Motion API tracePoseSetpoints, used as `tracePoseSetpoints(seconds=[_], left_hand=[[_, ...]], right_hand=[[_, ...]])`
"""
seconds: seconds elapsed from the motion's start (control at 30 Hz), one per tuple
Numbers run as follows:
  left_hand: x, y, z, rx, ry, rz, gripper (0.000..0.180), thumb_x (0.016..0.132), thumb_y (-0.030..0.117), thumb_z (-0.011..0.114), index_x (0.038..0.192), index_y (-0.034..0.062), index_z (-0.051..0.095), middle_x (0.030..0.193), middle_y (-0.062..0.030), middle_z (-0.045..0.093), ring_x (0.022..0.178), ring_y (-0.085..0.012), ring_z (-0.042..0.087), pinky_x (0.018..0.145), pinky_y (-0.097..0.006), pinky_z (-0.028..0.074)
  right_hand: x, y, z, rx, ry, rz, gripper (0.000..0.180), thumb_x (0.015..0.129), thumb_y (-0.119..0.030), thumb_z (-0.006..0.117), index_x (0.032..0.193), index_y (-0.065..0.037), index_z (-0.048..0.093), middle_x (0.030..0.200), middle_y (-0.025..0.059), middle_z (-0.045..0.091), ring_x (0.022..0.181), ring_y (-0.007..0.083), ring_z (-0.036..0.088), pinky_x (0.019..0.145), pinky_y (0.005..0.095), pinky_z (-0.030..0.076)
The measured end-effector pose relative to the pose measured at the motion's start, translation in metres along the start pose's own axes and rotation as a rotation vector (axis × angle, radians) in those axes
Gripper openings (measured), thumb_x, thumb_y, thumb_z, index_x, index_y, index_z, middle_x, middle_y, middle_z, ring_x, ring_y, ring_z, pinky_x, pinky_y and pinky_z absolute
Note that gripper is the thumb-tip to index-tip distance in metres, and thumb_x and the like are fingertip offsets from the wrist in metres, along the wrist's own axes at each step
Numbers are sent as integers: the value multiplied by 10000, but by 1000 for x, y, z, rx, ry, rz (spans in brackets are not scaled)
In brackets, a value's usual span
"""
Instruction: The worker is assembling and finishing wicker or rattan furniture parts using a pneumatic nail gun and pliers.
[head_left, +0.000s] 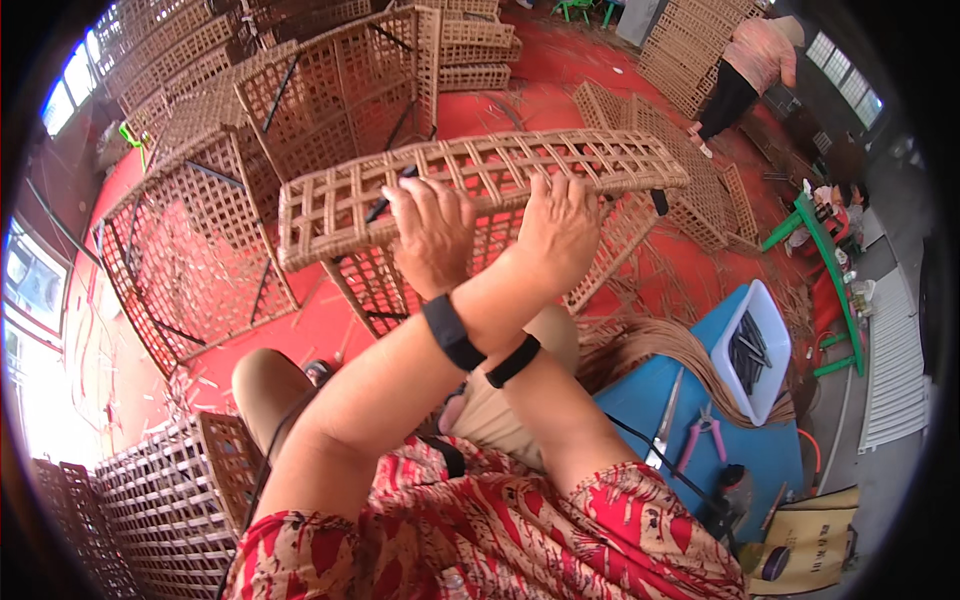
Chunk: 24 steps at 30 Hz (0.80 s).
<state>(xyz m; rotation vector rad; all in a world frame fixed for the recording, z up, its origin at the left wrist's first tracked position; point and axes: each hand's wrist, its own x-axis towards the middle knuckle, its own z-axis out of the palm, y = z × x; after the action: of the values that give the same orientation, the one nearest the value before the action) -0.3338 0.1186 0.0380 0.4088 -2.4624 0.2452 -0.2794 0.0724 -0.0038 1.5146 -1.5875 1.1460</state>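
My arms are crossed, with the left forearm lying over the right. My left hand (560, 222) therefore sits on the right side of the picture and my right hand (432, 228) on the left. Both hands are closed over the near edge of a brown woven wicker frame (340, 212), a long open lattice tilted in front of my knees. Fingers bend over its upper side; the thumbs are mostly hidden. A dark strip (378, 208) shows beside my right fingers, and another dark piece (659, 202) at the frame's right end. Each wrist wears a black band.
Wicker lattice frames stand at the left (190, 260) and behind (340, 85). On my right, a blue surface (640, 395) holds coiled brown strands (655, 345), a white tray (722, 350) of dark strips, scissors (666, 420) and pink-handled pliers (704, 436). Another person (755, 65) bends at the back right.
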Motion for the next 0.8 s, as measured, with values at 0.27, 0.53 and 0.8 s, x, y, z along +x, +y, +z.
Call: tracePoseSetpoints(seconds=[0.27,0.53,0.8], left_hand=[[42,32,11,50,-306,77,416,820,209,568,1167,-20,563,1094,-135,551,1088,-254,503,892,-451,380],[81,-35,-40,-420,-689,183,375,863,237,582,1205,90,625,1201,-139,620,1147,-285,573,994,-373,432],[37,-97,-32,-644,-1083,-45,332,884,175,539,1185,84,648,1126,-116,669,999,-238,637,873,-373,510]], right_hand=[[-11,-4,-15,39,13,-30,293,781,-78,599,1071,-116,612,1078,31,600,1077,205,550,950,405,358],[-67,-14,-48,-5,-67,-138,348,808,-209,622,1133,-88,617,1142,86,604,1084,248,548,955,456,379],[-113,-46,-113,-35,-86,-204,309,888,-244,588,1180,-147,620,1208,34,613,1112,182,545,895,366,355]])
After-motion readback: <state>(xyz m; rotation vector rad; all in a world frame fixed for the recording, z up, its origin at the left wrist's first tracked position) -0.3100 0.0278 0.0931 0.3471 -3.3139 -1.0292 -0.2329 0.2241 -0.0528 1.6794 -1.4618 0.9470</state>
